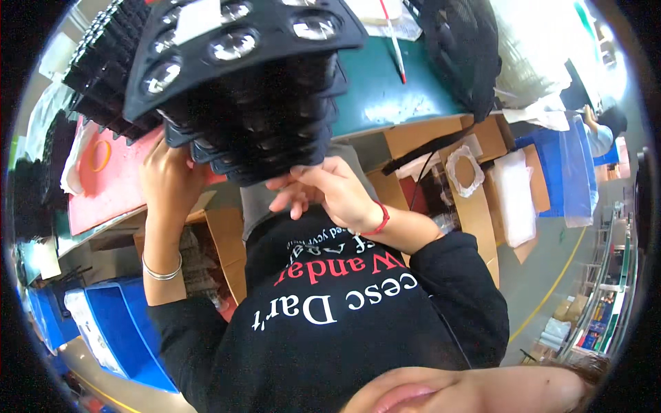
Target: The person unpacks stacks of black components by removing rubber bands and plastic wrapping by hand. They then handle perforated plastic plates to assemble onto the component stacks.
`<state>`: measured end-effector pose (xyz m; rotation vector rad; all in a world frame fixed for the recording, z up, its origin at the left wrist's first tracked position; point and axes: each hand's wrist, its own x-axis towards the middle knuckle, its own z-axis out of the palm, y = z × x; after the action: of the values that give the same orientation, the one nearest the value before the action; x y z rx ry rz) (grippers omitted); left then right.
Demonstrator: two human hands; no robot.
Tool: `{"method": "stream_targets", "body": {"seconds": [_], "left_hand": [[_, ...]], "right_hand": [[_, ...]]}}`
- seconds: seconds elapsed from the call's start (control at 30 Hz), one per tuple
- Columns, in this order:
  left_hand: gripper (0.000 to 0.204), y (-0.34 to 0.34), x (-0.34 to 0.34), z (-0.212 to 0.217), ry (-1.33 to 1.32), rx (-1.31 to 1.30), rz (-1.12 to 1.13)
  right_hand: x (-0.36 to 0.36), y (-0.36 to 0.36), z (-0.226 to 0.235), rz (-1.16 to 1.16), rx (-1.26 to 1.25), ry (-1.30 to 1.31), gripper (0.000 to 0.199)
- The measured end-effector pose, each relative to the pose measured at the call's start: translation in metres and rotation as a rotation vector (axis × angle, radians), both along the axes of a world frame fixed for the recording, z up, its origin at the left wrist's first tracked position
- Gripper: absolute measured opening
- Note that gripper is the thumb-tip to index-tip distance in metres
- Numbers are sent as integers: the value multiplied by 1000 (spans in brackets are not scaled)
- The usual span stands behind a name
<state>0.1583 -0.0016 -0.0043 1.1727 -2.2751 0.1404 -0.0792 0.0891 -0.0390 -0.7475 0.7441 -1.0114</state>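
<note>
A tall stack of black molded trays point(275, 117) leans in front of me. Round clear lens-like pieces point(234, 45) sit in the top tray's pockets, and a white paper slip point(200, 19) lies over some of them. My left hand point(172, 175) is closed on the stack's lower left edge, its fingertips partly hidden by the trays. At the lower right edge, my right hand point(327, 189) grips the bottom trays, with a few fingers curled below the rim. What bears the stack's weight is hidden.
Another black tray stack point(110, 65) stands at the left by a pink mat point(113, 186) holding a yellow ring point(101, 156). On the green table point(368, 93) lies a red-and-white pen point(398, 58). Open cardboard boxes point(475, 206) and blue bins point(134, 330) stand below. Another person point(602, 131) is far right.
</note>
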Motion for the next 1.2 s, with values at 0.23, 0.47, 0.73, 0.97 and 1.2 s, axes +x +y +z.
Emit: {"method": "stream_targets", "body": {"seconds": [0.23,0.47,0.73,0.97,1.2], "left_hand": [[18,-16,-9,14,-150,-104,-42],[18,-35,1,6,-173,-140,31],[38,-65,32,-21,-106,-144,43],[38,-59,40,-36,183,-28,-41],[44,-16,20,-22,141,95,219]], "right_hand": [[-4,-6,-5,3,-43,-12,31],[1,-14,16,171,126,-96,36],[24,-22,24,269,221,-264,40],[19,-15,21,302,263,-280,41],[-28,-19,44,597,6,151,39]]}}
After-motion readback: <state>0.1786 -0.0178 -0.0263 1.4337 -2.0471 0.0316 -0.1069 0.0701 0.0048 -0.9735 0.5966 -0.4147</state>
